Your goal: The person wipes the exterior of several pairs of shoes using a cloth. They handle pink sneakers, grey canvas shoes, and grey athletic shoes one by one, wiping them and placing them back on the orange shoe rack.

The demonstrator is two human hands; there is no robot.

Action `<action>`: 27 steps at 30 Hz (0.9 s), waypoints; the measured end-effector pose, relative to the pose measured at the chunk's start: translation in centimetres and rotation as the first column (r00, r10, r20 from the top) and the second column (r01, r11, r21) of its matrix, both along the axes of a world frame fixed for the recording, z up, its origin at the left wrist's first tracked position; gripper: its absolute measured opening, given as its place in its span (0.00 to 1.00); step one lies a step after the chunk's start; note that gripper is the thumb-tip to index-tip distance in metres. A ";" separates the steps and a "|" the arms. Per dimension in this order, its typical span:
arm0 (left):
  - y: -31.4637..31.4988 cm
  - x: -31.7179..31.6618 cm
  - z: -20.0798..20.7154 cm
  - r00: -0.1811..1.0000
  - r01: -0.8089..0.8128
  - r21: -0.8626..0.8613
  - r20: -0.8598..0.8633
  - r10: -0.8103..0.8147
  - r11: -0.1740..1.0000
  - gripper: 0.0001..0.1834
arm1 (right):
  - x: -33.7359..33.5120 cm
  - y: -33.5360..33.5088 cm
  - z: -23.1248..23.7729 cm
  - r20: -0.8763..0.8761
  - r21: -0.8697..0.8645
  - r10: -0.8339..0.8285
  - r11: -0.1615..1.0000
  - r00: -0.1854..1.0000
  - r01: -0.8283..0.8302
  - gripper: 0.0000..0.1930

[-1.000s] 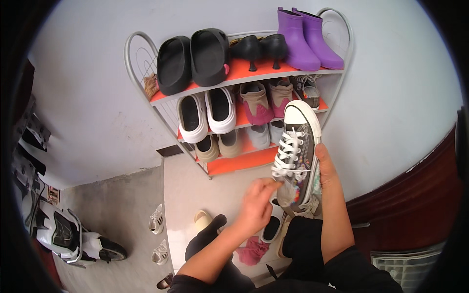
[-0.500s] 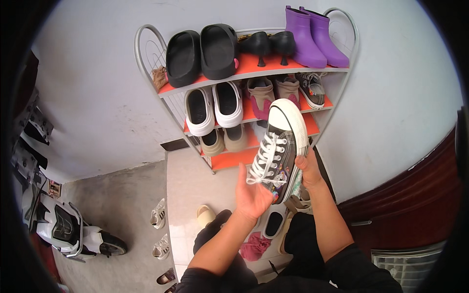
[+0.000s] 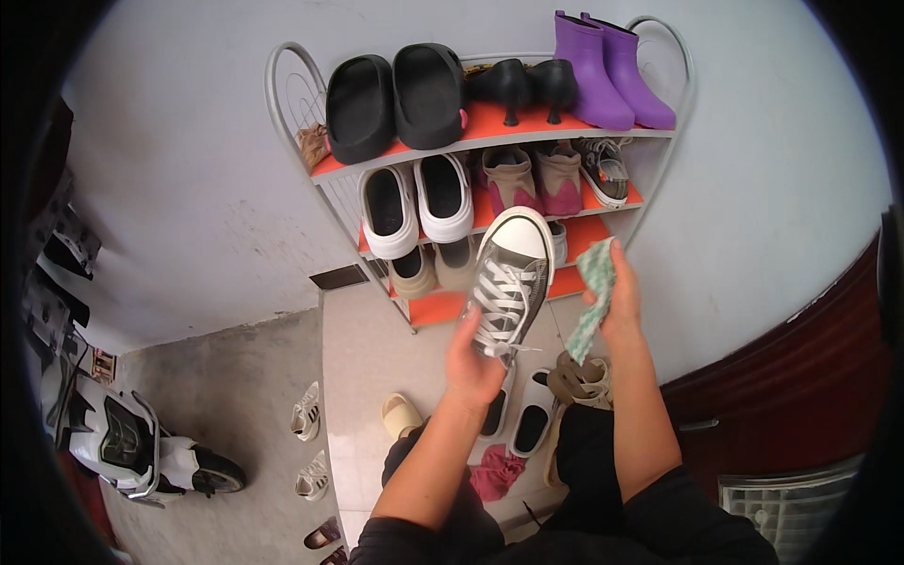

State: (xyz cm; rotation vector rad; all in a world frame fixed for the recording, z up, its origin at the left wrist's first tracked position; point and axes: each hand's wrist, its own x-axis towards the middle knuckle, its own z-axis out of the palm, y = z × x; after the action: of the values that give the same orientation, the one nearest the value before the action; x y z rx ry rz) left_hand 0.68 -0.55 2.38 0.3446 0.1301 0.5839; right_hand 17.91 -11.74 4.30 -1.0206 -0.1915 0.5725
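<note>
A dark canvas sneaker (image 3: 513,282) with white laces and a white rubber toe is held up in front of the shoe rack, toe pointing away from me. My left hand (image 3: 474,363) grips it near the heel, thumb along its left side. To its right, apart from the sneaker, my right hand (image 3: 620,299) pinches a green-and-white patterned cloth (image 3: 595,282). A similar dark sneaker (image 3: 605,174) stands at the right end of the rack's second shelf.
The shoe rack (image 3: 414,151) has orange shelves with black clogs (image 3: 428,94), black heels (image 3: 508,87), purple boots (image 3: 603,75) and white clogs (image 3: 388,212). On the floor lie slippers (image 3: 535,414) and a pink cloth (image 3: 494,473). A scooter (image 3: 141,443) stands left, a dark red door (image 3: 753,395) right.
My right hand has let go of the sneaker and moved right with the cloth, which now shows fully. The sneaker has shifted slightly left and turned in my left hand.
</note>
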 end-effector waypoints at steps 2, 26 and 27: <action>0.4 -0.1 -0.5 0.999 0.021 -0.004 -0.033 -0.021 1.000 0.21 | -0.3 -0.4 0.9 0.053 0.080 -0.098 0.992 0.994 0.093 0.19; -0.1 0.0 -1.3 0.955 0.265 -0.069 -0.122 -0.272 0.962 0.23 | 0.0 -0.6 0.1 0.566 -0.152 -0.206 0.926 0.798 0.346 0.16; -0.2 0.1 -1.5 0.955 0.248 -0.049 -0.154 -0.252 0.968 0.22 | -0.1 -0.7 0.3 0.567 -0.145 -0.216 0.924 0.795 0.355 0.16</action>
State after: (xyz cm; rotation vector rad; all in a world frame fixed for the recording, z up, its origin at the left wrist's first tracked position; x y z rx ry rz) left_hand 0.76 -0.74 0.88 0.3729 0.2442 0.3030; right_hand 17.78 -12.44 4.60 -1.4136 -0.4661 0.0065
